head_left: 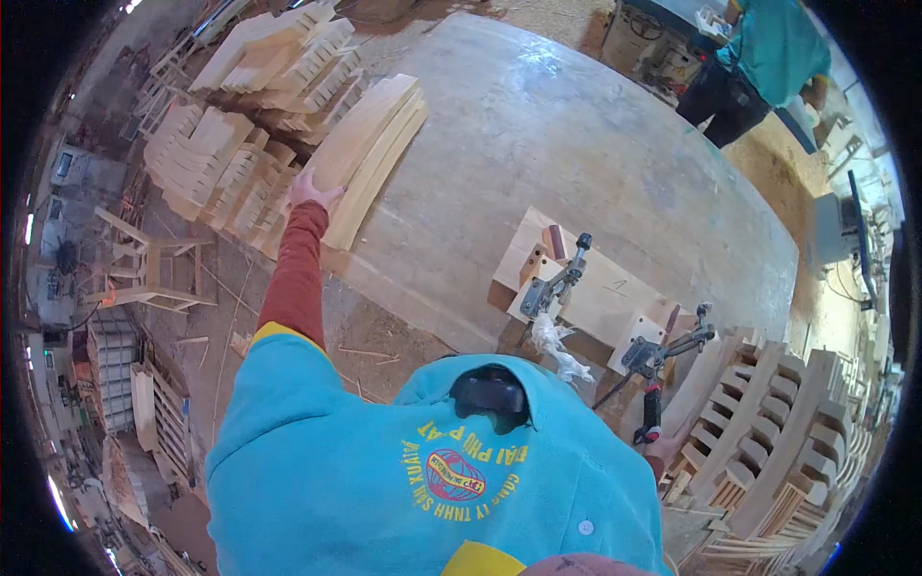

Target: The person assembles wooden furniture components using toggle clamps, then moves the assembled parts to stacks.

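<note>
Stretched out to the upper left, my left hand (pixel 312 190) lies with its fingers spread on the near end of a stack of long curved wooden boards (pixel 370 154). Beside that stack are piles of notched wooden pieces (pixel 216 158). My right hand (pixel 665 445) is low on the right, next to the red and black handle (pixel 652 408) of a toggle clamp (pixel 653 357); its fingers are mostly hidden. The clamp sits on a wooden jig (pixel 605 293) marked "1", which has a second clamp (pixel 552 288) with white plastic hanging by it.
Stacked slotted wooden parts (pixel 768 413) stand at the lower right. A co-worker (pixel 773 53) in a teal shirt is by a machine at the upper right. On the left floor are a wooden frame (pixel 149 259) and wood scraps. A large grey table (pixel 480 144) spans the middle.
</note>
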Demonstrator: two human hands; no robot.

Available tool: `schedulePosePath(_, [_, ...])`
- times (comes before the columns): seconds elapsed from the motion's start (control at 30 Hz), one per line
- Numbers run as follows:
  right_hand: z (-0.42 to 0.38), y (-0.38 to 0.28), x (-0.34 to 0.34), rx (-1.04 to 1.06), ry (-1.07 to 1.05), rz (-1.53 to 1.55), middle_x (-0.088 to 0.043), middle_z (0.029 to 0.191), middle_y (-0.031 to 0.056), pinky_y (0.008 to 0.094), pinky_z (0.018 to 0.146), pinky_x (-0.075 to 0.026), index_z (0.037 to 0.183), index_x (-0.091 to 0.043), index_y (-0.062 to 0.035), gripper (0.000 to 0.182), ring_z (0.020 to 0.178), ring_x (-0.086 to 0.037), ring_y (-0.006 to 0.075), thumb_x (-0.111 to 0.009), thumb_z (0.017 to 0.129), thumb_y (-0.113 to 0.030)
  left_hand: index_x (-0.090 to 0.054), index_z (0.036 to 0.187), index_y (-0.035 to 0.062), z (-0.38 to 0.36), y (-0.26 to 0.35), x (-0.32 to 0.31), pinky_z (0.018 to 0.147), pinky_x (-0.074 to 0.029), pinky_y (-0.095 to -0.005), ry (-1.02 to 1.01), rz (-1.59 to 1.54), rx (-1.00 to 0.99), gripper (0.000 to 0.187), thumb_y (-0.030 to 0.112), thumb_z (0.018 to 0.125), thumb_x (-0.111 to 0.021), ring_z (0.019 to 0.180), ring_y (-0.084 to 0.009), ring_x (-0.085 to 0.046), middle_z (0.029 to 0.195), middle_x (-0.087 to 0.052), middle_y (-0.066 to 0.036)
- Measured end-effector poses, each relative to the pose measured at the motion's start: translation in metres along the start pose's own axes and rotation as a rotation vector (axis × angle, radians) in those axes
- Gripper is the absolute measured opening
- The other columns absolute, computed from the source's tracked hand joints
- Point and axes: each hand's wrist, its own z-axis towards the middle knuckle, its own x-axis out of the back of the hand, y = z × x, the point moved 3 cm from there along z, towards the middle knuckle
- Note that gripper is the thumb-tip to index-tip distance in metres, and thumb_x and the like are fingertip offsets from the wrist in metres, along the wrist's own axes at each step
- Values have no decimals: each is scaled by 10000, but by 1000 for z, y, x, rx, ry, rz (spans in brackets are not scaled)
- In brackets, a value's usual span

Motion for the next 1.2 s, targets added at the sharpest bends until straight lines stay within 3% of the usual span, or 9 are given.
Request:
schedulePosePath(0.13, [-7, -60, 40, -387, -101, 1014, -469, 1224, 168, 341, 889, -414, 1381, -246, -90, 730, 1110, -485, 247, -632, 763, -45, -491, 1230, 100, -2, -5, -2, 991, -320, -416, -22, -11, -5, 888, 499, 495, -790, 1160, -311, -406, 1228, -464, -158])
schedulePosePath(0.33, [-4, -145, 121, 141, 77, 815, -444, 1225, 128, 352, 937, -381, 1307, -349, -22, 652, 1089, -467, 227, -653, 731, -50, -488, 1226, 75, 6, 63, 4, 957, -365, -387, 321, -211, -206, 739, 397, 622, -769, 1116, -251, -438, 1163, -482, -153])
schedulePosePath(0.47, [1, -241, 158, 358, 61, 756, -444, 1234, 145, 369, 974, -359, 1279, -383, -13, 690, 1140, -446, 248, -691, 664, -75, -415, 1283, 36, -152, 308, 60, 835, -452, -285, -901, -1638, -470, 460, 91, 850, -561, 906, -127, -555, 1103, -551, -82])
schedulePosePath(0.53, [-8, -304, 182, 466, 46, 574, -470, 1189, 176, 382, 879, -412, 1240, -440, -21, 708, 1065, -494, 290, -719, 593, -99, -252, 1385, 95, -249, 381, 85, 886, -441, -329, -1144, -1288, -638, 614, 98, 858, -566, 1045, -199, -534, 1204, -489, -126])
schedulePosePath(0.6, [-10, -330, 178, 610, 47, 558, -479, 1156, 189, 398, 823, -420, 1224, -458, -27, 718, 1017, -508, 307, -727, 566, -123, -201, 1383, 91, -311, 420, 85, 880, -451, -343, -1322, -1512, -512, 653, 88, 852, -579, 1069, -231, -526, 1189, -491, -137])
schedulePosePath(0.77, [-27, -353, 189, 782, -13, 594, -485, 1137, 185, 391, 899, -367, 1288, -409, -45, 773, 1061, -470, 292, -745, 612, -212, -267, 1311, 69, -314, 438, 90, 868, -460, -338, -1114, -1719, -440, 581, 114, 842, -606, 1062, -227, -527, 1169, -504, -132])
schedulePosePath(0.97, [-22, -254, 182, 461, -60, 379, -524, 1126, 215, 382, 840, -433, 1335, -331, -37, 730, 1005, -536, 310, -688, 732, -241, -431, 1260, 41, -168, 444, 130, 898, -437, -303, -1090, -1429, -484, 413, 149, 879, -550, 1048, -153, -524, 1149, -545, -69])
schedulePosePath(1.07, [-45, -235, 162, 61, -666, 436, -606, 969, 206, 358, 706, -489, 1336, -324, -41, 673, 801, -620, 304, -645, 780, -243, -386, 1319, 34, -103, 463, 125, 936, -391, -272, -907, -1443, -618, 469, 66, 869, -516, 1051, -139, -520, 1235, -505, -62])
schedulePosePath(1.2, [-50, -241, 135, 125, -326, 441, -624, 738, 176, 366, 570, -486, 1320, -356, -75, 590, 602, -622, 306, -597, 809, -245, -405, 1316, 30, -80, 479, 55, 924, -391, -256, -968, -1046, -821, 532, -9, 794, -495, 1037, -148, -529, 1213, -527, -66])
